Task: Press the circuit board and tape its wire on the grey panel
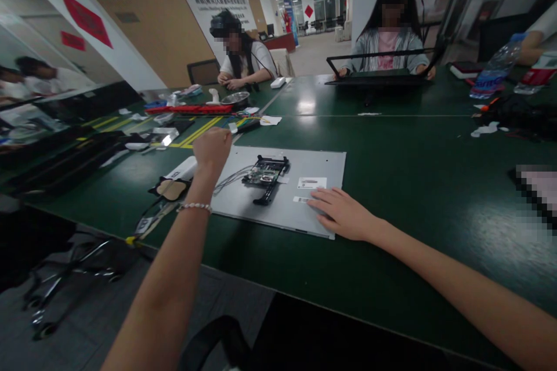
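Note:
A flat silver-grey panel (235,208), like the back of a display, lies on the green table. On its middle sits a black bracket with a circuit board (265,174), thin grey wires (230,179) running off its left side. My right hand (343,214) rests flat on the panel's right part, fingers stretched out beside a white label (312,183). My left hand (212,149) is closed at the panel's far left corner. Its fingers face away from me, so whatever they hold is hidden. A dark, slim object (248,126) lies just beyond that hand.
Left of my forearm lie a white roll-like item (183,169) and a paw-shaped pad (172,188). Farther off are red strips (189,109), a metal bowl (235,98) and long black frames (61,162). Two people sit across, one holding a black frame (378,78). Bottles (496,66) stand right.

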`<state>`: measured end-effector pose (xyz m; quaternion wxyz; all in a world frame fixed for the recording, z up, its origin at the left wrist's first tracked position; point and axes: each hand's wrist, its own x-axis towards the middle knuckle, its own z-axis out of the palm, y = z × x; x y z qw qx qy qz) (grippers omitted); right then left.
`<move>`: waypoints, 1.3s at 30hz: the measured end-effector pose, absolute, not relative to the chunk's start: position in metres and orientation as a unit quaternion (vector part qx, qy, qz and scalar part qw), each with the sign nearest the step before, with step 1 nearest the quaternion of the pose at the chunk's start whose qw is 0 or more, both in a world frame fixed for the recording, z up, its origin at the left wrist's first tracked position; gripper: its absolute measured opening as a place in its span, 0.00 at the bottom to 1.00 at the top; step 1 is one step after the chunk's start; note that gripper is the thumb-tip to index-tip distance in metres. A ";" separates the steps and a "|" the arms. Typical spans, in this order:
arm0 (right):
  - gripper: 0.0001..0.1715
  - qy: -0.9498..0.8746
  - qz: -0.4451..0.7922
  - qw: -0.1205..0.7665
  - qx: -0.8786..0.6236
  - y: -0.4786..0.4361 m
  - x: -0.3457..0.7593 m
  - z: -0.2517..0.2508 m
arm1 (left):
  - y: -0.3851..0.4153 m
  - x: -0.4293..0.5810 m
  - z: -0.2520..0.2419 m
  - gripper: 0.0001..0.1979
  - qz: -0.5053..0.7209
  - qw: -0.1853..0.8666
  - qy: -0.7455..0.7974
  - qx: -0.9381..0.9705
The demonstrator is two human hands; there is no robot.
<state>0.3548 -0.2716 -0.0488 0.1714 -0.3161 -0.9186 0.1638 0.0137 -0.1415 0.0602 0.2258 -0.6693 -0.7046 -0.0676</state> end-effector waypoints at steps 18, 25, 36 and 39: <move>0.28 -0.921 0.149 0.175 -0.314 -0.264 0.354 -0.048 | -0.149 0.077 -0.008 0.24 -0.100 0.071 -0.575 -0.809; 0.28 -0.920 0.143 0.178 -0.318 -0.265 0.354 -0.047 | -0.192 0.098 -0.036 0.25 -0.033 0.113 -0.603 -0.789; 0.28 -0.921 0.143 0.173 -0.320 -0.263 0.354 -0.050 | -0.125 0.068 -0.036 0.24 0.000 0.126 -0.672 -0.730; 0.28 -0.920 0.146 0.176 -0.319 -0.265 0.354 -0.047 | -0.117 0.065 -0.035 0.24 -0.002 0.123 -0.678 -0.725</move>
